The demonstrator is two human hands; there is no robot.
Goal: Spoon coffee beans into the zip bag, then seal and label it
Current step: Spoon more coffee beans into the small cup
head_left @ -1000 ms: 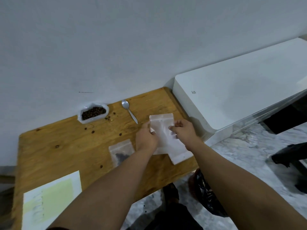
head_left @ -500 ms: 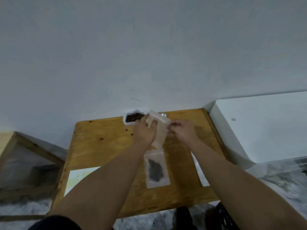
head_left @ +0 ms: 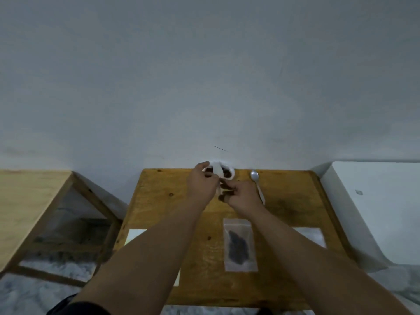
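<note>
Both hands pinch an empty bag point(head_left: 218, 172) at the table's point(head_left: 284, 205) 12 o'clock edge, the left hand point(head_left: 201, 185) at its mouth, the right hand point(head_left: 241, 194) lower, just in front of the beans' dish point(head_left: 230, 174). The spoon point(head_left: 257, 185) lies at 1 o'clock, untouched. A filled bag point(head_left: 239, 246) lies flat near 6 o'clock. Risk: the limp mouth could close or sag once one hand leaves for the spoon, scattering beans.

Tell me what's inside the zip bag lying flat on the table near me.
The flat zip bag holds a dark clump of coffee beans, visible through the clear plastic. Whether its zip is sealed can't be made out.
</note>
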